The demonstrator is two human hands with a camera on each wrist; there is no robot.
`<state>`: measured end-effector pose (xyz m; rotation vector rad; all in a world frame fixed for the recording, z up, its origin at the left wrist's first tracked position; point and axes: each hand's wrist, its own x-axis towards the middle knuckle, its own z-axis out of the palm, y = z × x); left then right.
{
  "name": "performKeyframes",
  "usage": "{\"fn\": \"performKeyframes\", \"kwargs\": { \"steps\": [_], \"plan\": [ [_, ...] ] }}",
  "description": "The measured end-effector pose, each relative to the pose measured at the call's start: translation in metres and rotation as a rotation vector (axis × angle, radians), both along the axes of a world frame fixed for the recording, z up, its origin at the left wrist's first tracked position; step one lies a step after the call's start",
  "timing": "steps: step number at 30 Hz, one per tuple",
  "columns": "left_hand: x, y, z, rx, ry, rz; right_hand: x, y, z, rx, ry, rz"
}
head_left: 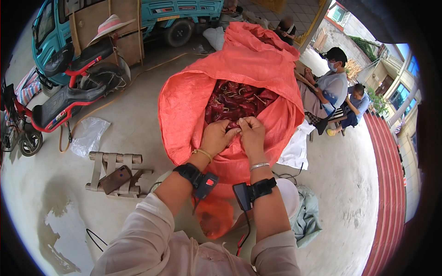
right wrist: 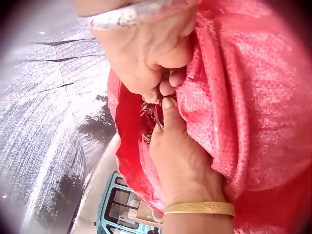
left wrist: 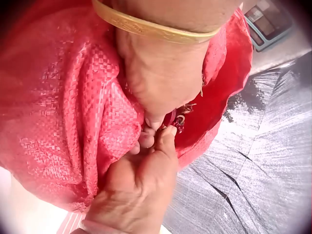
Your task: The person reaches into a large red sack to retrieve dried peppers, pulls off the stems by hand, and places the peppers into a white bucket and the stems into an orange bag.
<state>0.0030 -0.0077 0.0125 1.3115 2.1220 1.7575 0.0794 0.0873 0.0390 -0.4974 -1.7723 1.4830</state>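
A large red woven sack (head_left: 184, 106) stands open in front of me, full of dried red chili peppers (head_left: 235, 103) with curled stems. Over the near rim my left hand (head_left: 216, 137) and right hand (head_left: 252, 138) meet fingertip to fingertip. Between them they pinch one dark red chili pepper (right wrist: 159, 116), mostly covered by fingers. In the left wrist view the left thumb and fingers are partly hidden behind sack folds and the other hand. Right fingertips are right at the pepper's end in the right wrist view.
A low folding stool (head_left: 113, 171) with a phone (head_left: 116, 179) on it stands at left, near a clear plastic bag (head_left: 90, 136). Behind are a red scooter (head_left: 60, 103) and a teal truck (head_left: 182, 9). Seated people are at right, near red steps (head_left: 386, 193).
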Motion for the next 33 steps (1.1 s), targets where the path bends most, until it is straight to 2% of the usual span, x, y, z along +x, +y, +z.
{"fn": "performKeyframes", "kwargs": {
  "steps": [2, 6, 9, 12, 15, 18, 21, 24, 27, 28, 29, 30, 31, 32, 33],
  "plan": [
    [-0.002, 0.002, -0.006, 0.036, -0.135, -0.075, -0.001, 0.005, 0.002, 0.062, -0.078, 0.027],
    [-0.009, 0.004, -0.015, 0.168, -0.099, -0.152, 0.001, 0.006, 0.016, 0.05, -0.273, 0.082],
    [-0.01, 0.005, -0.017, 0.266, -0.115, -0.241, -0.006, 0.012, 0.016, 0.011, -0.322, 0.123],
    [-0.013, 0.004, -0.02, 0.271, -0.155, -0.329, -0.003, 0.014, 0.028, -0.164, -0.421, 0.202],
    [-0.015, 0.003, -0.018, 0.276, -0.165, -0.376, -0.003, 0.013, 0.038, -0.235, -0.511, 0.182],
    [-0.015, 0.003, -0.017, 0.262, -0.206, -0.358, -0.002, 0.015, 0.031, -0.308, -0.367, 0.221],
    [-0.014, 0.003, -0.019, 0.249, -0.25, -0.341, 0.004, 0.002, 0.019, -0.314, -0.106, 0.092],
    [-0.015, 0.002, -0.016, 0.257, -0.264, -0.352, 0.016, -0.002, 0.019, -0.502, 0.225, 0.148],
    [-0.013, 0.002, -0.018, 0.317, -0.338, -0.362, 0.035, 0.001, 0.023, -0.591, 0.326, 0.227],
    [-0.016, -0.001, -0.015, 0.215, -0.271, -0.329, 0.05, -0.009, 0.021, -0.406, 0.145, 0.286],
    [-0.024, 0.008, -0.029, 0.289, -0.164, -0.33, 0.064, -0.019, 0.03, -0.219, -0.031, 0.356],
    [-0.018, 0.0, -0.019, 0.149, -0.259, -0.279, 0.079, -0.031, 0.03, -0.05, -0.212, 0.425],
    [-0.018, -0.003, -0.016, 0.149, -0.295, -0.316, 0.088, -0.045, 0.022, 0.029, -0.288, 0.399],
    [-0.013, -0.004, -0.012, 0.171, -0.451, -0.356, 0.098, -0.055, 0.005, 0.142, -0.389, 0.428],
    [-0.019, 0.003, -0.02, 0.226, -0.288, -0.344, 0.11, -0.065, -0.012, 0.267, -0.486, 0.461]
  ]
}}
